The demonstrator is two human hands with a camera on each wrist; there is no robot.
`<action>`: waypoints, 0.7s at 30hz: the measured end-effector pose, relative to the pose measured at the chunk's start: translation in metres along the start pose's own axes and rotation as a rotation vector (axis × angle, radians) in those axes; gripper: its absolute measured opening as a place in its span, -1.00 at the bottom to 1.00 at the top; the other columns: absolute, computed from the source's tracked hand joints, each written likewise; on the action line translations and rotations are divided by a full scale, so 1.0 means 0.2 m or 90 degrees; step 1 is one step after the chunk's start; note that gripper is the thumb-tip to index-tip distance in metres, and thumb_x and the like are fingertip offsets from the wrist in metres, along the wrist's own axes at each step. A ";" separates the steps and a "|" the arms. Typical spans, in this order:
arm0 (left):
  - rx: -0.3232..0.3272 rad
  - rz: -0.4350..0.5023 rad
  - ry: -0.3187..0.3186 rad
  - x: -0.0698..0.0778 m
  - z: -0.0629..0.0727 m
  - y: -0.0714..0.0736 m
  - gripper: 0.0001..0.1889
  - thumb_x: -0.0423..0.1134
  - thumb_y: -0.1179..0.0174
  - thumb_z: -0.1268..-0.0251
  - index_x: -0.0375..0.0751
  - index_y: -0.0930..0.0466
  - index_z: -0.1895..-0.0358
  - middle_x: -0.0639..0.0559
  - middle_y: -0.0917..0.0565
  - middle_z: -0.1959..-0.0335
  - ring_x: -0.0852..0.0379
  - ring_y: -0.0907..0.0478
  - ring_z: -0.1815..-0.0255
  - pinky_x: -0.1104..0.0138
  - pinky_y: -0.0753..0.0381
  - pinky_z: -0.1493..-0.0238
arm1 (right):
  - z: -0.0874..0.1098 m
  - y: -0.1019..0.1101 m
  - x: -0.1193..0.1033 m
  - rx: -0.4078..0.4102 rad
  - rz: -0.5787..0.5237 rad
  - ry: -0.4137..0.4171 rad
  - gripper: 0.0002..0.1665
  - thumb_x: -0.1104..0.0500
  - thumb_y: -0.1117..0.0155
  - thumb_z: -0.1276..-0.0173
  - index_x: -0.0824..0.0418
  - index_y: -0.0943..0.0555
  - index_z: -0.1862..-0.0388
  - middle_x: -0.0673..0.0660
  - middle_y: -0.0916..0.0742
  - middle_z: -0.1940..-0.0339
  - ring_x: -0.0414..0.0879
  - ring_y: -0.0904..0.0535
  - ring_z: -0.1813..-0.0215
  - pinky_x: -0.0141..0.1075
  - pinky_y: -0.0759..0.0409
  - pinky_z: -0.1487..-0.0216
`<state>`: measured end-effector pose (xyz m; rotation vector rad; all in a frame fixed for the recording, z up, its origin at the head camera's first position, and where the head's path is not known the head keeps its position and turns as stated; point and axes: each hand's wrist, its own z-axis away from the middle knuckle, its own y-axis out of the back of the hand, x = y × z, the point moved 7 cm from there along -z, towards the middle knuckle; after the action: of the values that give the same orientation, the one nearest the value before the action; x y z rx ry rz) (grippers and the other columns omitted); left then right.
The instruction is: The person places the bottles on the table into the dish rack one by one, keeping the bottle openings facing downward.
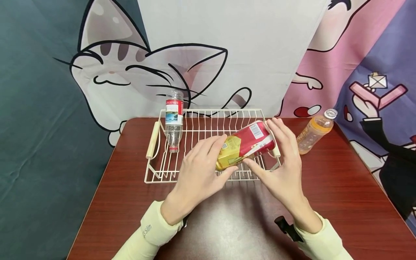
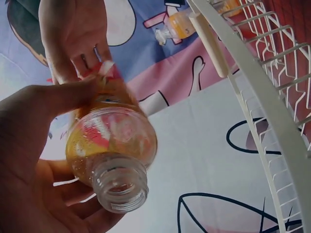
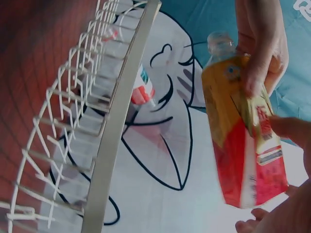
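Above a white wire dish rack, a plastic bottle with a yellow and red label lies tilted between both hands. My left hand grips its yellow end, which is the neck end. In the left wrist view the clear, threaded bottle mouth has no cap on it. My right hand holds the red base end, thumb below and fingers around the far side. The right wrist view shows the same bottle lengthwise. The palms' contact with it is partly hidden.
A clear bottle stands neck down at the rack's left side. Right of the rack, a bottle with an orange label stands on the red-brown table. The rack has a light wooden handle at its left end. Printed cloth hangs behind.
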<state>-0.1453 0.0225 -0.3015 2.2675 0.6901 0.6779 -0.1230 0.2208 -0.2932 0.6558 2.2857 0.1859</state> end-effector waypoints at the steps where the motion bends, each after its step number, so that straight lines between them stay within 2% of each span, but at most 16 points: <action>1: 0.007 0.013 0.012 -0.01 0.00 0.00 -0.12 0.08 -0.72 -0.14 -0.32 -0.59 -0.44 -0.17 -0.74 -0.25 -0.10 -0.73 -0.18 0.08 -0.80 -0.11 | 0.00 0.00 0.01 0.009 -0.041 -0.028 0.05 -0.11 -0.75 -0.31 0.30 -0.50 -0.63 0.28 -0.52 -0.61 0.20 -0.38 -0.68 -0.19 -0.46 -0.61; 3: 0.015 0.043 0.037 -0.02 0.00 0.00 -0.13 0.07 -0.72 -0.15 -0.32 -0.60 -0.43 -0.16 -0.74 -0.24 -0.08 -0.74 -0.14 0.08 -0.81 -0.07 | 0.01 -0.02 0.03 0.015 -0.142 -0.086 0.04 0.26 -0.74 -0.30 0.26 -0.43 -0.69 0.29 -0.49 -0.62 0.16 -0.40 -0.65 -0.25 -0.55 -0.51; 5: 0.017 0.075 0.060 -0.03 0.01 0.00 -0.15 0.07 -0.72 -0.16 -0.30 -0.60 -0.43 -0.14 -0.74 -0.24 -0.05 -0.74 -0.09 0.09 -0.80 -0.04 | 0.01 -0.04 0.06 0.021 -0.240 -0.146 0.17 0.59 -0.61 -0.20 0.17 -0.36 -0.75 0.27 -0.48 -0.61 0.15 -0.47 -0.57 -0.29 -0.61 -0.43; 7: 0.019 0.103 0.078 -0.04 0.01 -0.01 -0.16 0.07 -0.71 -0.17 -0.26 -0.59 -0.44 -0.11 -0.73 -0.22 -0.02 -0.73 -0.04 0.08 -0.79 -0.03 | 0.02 -0.06 0.08 0.029 -0.320 -0.192 0.27 0.76 -0.43 -0.14 0.10 -0.30 -0.77 0.26 -0.50 -0.58 0.15 -0.51 -0.53 -0.26 -0.59 -0.47; 11: 0.026 0.142 0.100 -0.05 0.01 -0.01 -0.18 0.06 -0.69 -0.19 -0.23 -0.58 -0.43 -0.08 -0.73 -0.20 0.00 -0.73 -0.03 0.07 -0.79 -0.03 | 0.02 -0.10 0.10 0.030 -0.391 -0.235 0.23 0.71 -0.35 -0.23 0.06 -0.22 -0.80 0.26 -0.52 -0.53 0.12 -0.56 -0.48 -0.24 -0.57 -0.50; 14: 0.030 0.160 0.106 -0.05 0.01 -0.02 -0.20 0.06 -0.68 -0.20 -0.24 -0.58 -0.42 -0.08 -0.74 -0.18 0.01 -0.73 -0.03 0.09 -0.81 0.01 | 0.01 -0.12 0.10 0.023 -0.418 -0.255 0.15 0.63 -0.33 -0.33 0.04 -0.20 -0.80 0.25 -0.52 -0.55 0.10 -0.57 -0.48 -0.26 -0.64 -0.41; 17: 0.029 0.171 0.109 -0.04 0.01 -0.03 -0.22 0.04 -0.67 -0.20 -0.25 -0.58 -0.40 -0.09 -0.73 -0.18 0.01 -0.73 -0.04 0.10 -0.82 0.03 | 0.00 -0.14 0.10 0.019 -0.431 -0.261 0.09 0.58 -0.30 -0.41 0.03 -0.19 -0.81 0.24 -0.53 -0.55 0.10 -0.61 -0.44 -0.27 -0.68 -0.35; 21: 0.019 0.180 0.113 -0.04 0.01 -0.04 -0.22 0.02 -0.67 -0.22 -0.28 -0.57 -0.41 -0.12 -0.72 -0.19 -0.01 -0.74 -0.05 0.08 -0.81 -0.01 | -0.02 -0.16 0.10 0.023 -0.415 -0.255 0.07 0.58 -0.29 -0.42 0.04 -0.22 -0.80 0.25 -0.56 -0.53 0.11 -0.61 -0.40 -0.28 -0.68 -0.32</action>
<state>-0.1521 0.0206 -0.3108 2.3762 0.4664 1.0195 -0.1504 0.2036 -0.3118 -0.0609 1.9924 -0.2765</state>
